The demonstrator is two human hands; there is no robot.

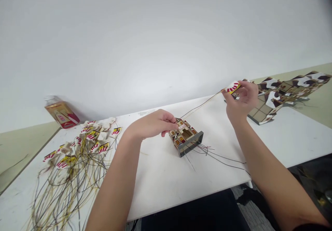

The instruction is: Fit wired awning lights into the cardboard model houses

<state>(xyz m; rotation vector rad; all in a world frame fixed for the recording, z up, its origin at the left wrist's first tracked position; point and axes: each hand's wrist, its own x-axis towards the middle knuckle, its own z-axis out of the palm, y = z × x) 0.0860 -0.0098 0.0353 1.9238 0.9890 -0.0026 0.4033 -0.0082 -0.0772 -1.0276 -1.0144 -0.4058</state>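
Near the middle of the white table lies a small model house (pixel 183 135) with printed windows and a grey base frame. My left hand (pixel 162 123) pinches its upper left edge, fingers closed. Out to the right and raised, my right hand (pixel 242 101) grips a small red-and-white striped awning piece (pixel 232 87) with a yellow edge between thumb and fingers. Thin wires (pixel 201 105) stretch from that piece down to the house. More dark wires (pixel 220 158) trail from the house's base toward my right forearm. Whether the left fingers also hold a wire is hidden.
A heap of similar striped pieces (pixel 93 135) with long tangled wires (pixel 70 189) covers the left of the table. Behind it a clear bottle with a gold and red label (pixel 62 113) leans at the wall. Several model houses (pixel 267 103) stand at the right.
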